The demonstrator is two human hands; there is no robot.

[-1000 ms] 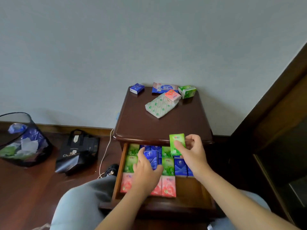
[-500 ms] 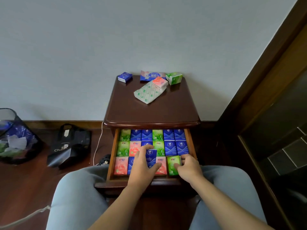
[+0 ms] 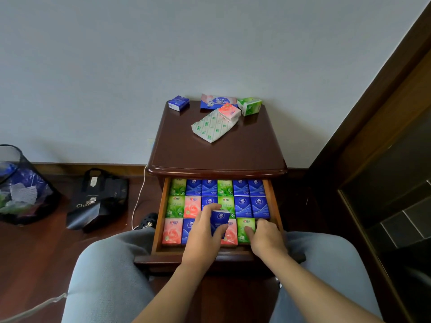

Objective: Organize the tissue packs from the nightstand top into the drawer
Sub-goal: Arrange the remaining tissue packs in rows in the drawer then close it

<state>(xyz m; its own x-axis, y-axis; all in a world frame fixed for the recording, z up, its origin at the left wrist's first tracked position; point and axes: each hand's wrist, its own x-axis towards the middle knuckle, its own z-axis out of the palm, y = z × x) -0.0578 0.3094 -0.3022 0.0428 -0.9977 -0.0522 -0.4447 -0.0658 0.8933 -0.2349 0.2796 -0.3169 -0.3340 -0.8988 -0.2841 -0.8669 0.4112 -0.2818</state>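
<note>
On nightstand top (image 3: 219, 155): 5 packs; in drawer (image 3: 161, 217): approx 17 packs; 2 hands.

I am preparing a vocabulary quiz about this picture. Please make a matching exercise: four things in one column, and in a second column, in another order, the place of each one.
Things
1. pink pack
2. green pack
3. black bag
4. bin

Places
A. floor, far left
B. nightstand top, back right corner
C. floor, just left of the nightstand
D. resting on the white-green wrapper

Pairs: 1-D, 2-B, 3-C, 4-A
</note>
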